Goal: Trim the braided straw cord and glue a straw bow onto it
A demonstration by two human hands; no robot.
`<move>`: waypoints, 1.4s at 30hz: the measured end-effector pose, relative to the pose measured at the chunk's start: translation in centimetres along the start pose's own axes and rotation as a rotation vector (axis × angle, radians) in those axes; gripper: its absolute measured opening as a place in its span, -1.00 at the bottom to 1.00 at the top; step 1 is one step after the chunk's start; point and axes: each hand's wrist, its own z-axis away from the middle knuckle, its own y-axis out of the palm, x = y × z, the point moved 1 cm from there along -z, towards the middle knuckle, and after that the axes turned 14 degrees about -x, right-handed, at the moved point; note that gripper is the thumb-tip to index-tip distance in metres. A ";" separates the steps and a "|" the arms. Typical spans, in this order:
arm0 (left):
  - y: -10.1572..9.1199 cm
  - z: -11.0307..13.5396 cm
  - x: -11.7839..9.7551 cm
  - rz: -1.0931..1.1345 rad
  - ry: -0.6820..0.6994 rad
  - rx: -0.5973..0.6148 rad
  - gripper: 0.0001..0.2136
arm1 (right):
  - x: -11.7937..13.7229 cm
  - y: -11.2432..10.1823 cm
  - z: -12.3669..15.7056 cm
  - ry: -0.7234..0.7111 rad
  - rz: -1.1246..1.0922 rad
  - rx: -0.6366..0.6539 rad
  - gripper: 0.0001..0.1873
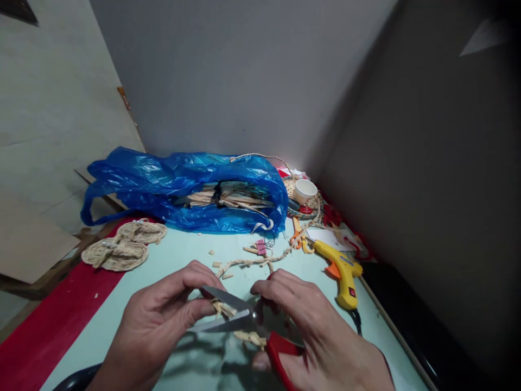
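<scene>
My right hand [311,326] is closed round the red handles of a pair of scissors [232,304], whose blades stand apart and point left. Between the blades is the end of a pale plaited straw cord [223,309], pinched by the thumb and fingers of my left hand [163,317]. Another frayed straw piece [250,339] shows just under the scissors' pivot. A longer braided cord [252,262] runs across the table behind my hands, towards the right. Part of the scissors' handles is hidden by my right fingers.
A blue plastic bag [134,179] with straw bundles [240,195] lies at the back. Coiled straw pieces [116,253] rest at the left on red cloth. At the right are a yellow glue gun [342,269], orange-handled scissors [296,233], a pink binder clip [261,247] and a white cup [305,190].
</scene>
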 end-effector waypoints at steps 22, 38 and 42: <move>0.1 0.7 0.6 0.018 -0.190 0.049 -0.88 | -0.1 1.2 0.0 -0.083 -0.004 0.003 -0.38; -0.5 -0.1 0.9 -0.002 -0.193 0.098 -0.97 | -0.5 1.1 0.6 -0.024 0.004 0.035 -0.60; -0.7 -0.2 0.6 -0.063 -0.149 0.067 -0.96 | -0.4 0.6 0.4 0.029 -0.106 0.036 -0.59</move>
